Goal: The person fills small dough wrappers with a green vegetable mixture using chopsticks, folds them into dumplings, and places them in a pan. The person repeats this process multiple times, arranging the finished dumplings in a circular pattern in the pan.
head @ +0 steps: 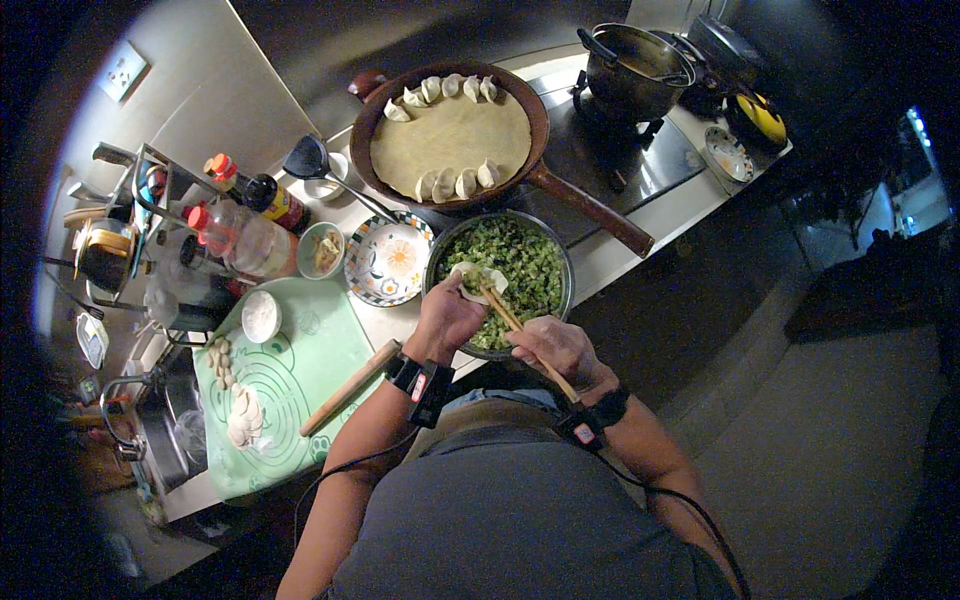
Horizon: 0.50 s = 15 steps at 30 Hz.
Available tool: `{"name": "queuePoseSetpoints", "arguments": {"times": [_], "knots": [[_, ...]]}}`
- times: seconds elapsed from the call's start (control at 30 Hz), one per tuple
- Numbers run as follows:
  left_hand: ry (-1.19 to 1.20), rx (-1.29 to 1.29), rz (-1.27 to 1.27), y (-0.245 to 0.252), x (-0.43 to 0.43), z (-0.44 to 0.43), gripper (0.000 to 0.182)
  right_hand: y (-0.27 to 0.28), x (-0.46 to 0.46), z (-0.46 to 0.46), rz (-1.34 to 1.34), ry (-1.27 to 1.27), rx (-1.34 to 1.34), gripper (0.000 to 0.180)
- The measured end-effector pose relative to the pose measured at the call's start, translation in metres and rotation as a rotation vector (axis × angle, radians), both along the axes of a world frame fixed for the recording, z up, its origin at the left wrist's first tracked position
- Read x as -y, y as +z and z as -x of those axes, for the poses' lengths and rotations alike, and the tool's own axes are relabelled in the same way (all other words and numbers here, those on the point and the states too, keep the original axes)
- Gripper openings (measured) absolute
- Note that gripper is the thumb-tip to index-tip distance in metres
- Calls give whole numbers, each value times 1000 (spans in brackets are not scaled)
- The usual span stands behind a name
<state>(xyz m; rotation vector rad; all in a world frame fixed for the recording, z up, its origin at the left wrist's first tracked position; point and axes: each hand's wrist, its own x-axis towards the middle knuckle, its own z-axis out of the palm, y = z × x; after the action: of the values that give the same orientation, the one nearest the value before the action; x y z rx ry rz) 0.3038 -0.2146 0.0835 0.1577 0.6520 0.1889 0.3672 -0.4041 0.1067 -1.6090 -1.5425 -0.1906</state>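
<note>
A round dough wrapper (492,283) rests in my left hand (452,316), with some green filling on it. My right hand (561,346) grips a pair of wooden chopsticks (504,309), whose tips touch the wrapper. Both hands are over the near side of a metal bowl of chopped green filling (534,255). Beyond it, folded dumplings (444,184) line the near and far edges of a round mat in a brown long-handled pan (540,142). To the left, a green silicone mat (319,315) carries stacked wrappers (245,417), small dough pieces (220,361) and a wooden rolling pin (349,388).
A patterned plate (367,259) sits left of the bowl, a black-headed spatula (307,159) leaning over it. A flour bowl (261,316), several bottles (244,240) and a knife rack (112,225) stand farther left. A pot (634,82) occupies the stove's right side.
</note>
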Motion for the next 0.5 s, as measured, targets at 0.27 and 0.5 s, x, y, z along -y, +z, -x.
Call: {"name": "queuePoseSetpoints", "arguments": {"times": [0.27, 0.5], "knots": [[191, 65, -63, -20, -11, 1, 37, 13, 31, -29, 20, -57, -102, 19], [178, 147, 4, -11, -13, 7, 45, -32, 10, -56, 437, 100, 211, 7]]}}
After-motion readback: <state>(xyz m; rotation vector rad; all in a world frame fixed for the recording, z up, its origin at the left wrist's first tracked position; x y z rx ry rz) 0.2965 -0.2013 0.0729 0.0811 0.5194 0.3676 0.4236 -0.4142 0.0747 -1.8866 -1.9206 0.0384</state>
